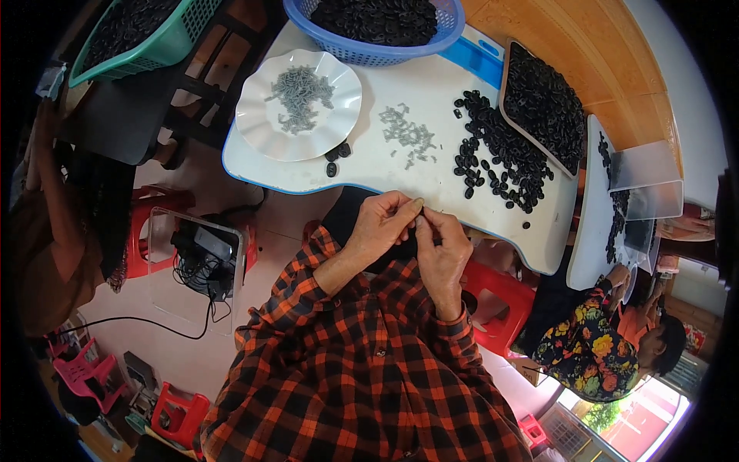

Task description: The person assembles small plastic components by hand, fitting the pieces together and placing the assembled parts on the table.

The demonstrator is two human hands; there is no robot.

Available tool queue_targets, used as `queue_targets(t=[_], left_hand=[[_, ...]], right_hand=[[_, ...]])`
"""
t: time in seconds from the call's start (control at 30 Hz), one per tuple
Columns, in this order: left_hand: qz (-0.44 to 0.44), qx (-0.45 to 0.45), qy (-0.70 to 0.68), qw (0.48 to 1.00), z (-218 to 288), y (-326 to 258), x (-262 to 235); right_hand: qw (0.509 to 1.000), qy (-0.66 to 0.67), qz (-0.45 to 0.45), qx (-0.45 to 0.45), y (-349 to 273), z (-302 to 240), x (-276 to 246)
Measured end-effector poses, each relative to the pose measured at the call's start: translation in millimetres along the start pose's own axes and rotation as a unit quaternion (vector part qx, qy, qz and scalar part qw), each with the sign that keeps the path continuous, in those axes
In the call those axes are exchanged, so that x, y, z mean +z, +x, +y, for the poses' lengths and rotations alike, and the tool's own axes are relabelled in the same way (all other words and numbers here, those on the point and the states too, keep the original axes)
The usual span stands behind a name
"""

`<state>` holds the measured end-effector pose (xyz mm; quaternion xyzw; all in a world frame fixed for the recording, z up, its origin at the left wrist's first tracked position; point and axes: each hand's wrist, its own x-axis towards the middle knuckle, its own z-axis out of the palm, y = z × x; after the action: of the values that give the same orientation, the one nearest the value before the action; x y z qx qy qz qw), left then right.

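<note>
At the near edge of the white table (389,81), my left hand (382,225) and my right hand (444,252) meet fingertip to fingertip. Both are closed in a pinch, and a small dark piece seems to be between them; its kind is hidden by the fingers. Just beyond lies a loose scatter of small translucent grey pieces (408,136). Right of that spreads a heap of black oval pieces (496,142) with holes. A few more black ovals (332,169) sit near the table edge, beside a white wavy-rimmed plate (255,112) that bears a mound of the grey pieces.
A blue basket (362,54) of black pieces stands at the far edge. A tray (530,140) full of black ovals leans in at the right. Far left is a green basket (165,58). Red stools (493,304) flank me; a person in a flowered top (589,343) works at right.
</note>
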<state>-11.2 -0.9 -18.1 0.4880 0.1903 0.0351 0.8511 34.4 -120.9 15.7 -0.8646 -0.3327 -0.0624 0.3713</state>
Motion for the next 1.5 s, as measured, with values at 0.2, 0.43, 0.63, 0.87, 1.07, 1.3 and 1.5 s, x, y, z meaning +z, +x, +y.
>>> queue_targets(t=[0.2, 0.43, 0.63, 0.87, 1.07, 1.3, 1.5], left_hand=[[-0.039, -0.004, -0.040, 0.998, -3.3, 1.0, -1.9], [-0.043, -0.007, -0.048, 0.998, -5.7, -1.3, 2.3], [-0.038, 0.016, -0.028, 0.999, -4.3, -2.8, -1.0], [-0.041, -0.018, -0.022, 0.999, 1.9, -3.5, -8.0], [-0.049, -0.066, -0.094, 0.992, 1.0, -2.8, -14.3], [-0.054, -0.124, -0.195, 0.971, -1.0, -3.8, -15.2], [-0.066, -0.168, -0.296, 0.938, -1.9, -2.4, -16.0]], right_hand=[[0.839, 0.410, -0.001, 0.359, 1.4, 7.9, -11.7], [0.766, 0.506, -0.003, 0.396, -3.5, 14.4, -12.1], [0.785, 0.488, -0.039, 0.380, -4.4, 11.5, -12.1], [0.885, 0.374, -0.025, 0.278, -3.5, 8.3, -12.1], [0.982, 0.175, -0.043, 0.050, 5.9, -4.0, -15.4], [0.989, 0.149, -0.018, 0.016, 4.1, -4.0, -10.6], [0.990, 0.143, -0.019, 0.008, 2.2, -0.6, -9.2]])
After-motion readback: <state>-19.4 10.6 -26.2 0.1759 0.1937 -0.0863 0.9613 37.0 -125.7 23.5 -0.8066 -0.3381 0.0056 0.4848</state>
